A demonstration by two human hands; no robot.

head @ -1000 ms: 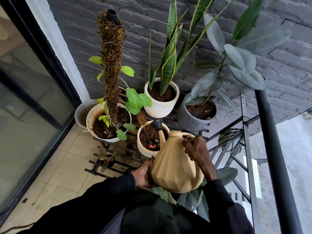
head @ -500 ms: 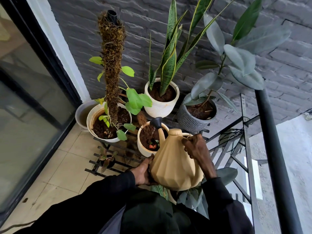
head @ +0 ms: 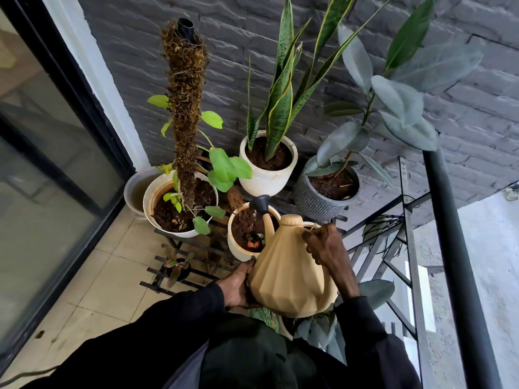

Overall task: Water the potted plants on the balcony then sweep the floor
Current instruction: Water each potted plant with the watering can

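Observation:
A tan faceted watering can (head: 286,273) is tilted forward, its black rose (head: 260,204) over the small white pot (head: 236,248) in front. Thin streams of water fall from the rose onto the soil. My right hand (head: 325,245) grips the can's handle at the top. My left hand (head: 238,287) cups the can's lower left side. Behind stand a white pot with a moss pole (head: 184,113), a white pot with a snake plant (head: 269,175) and a grey ribbed pot with a rubber plant (head: 317,203).
The pots rest on a black slatted metal stand (head: 174,279) over beige floor tiles (head: 95,284). A glass sliding door (head: 42,175) is at left, a grey brick wall behind. A black railing post (head: 455,248) runs down the right. Another pot lies under the can, mostly hidden.
The can has risen slightly and tipped a little further toward the small white pot; water now shows under the rose. Both hands keep the same grip.

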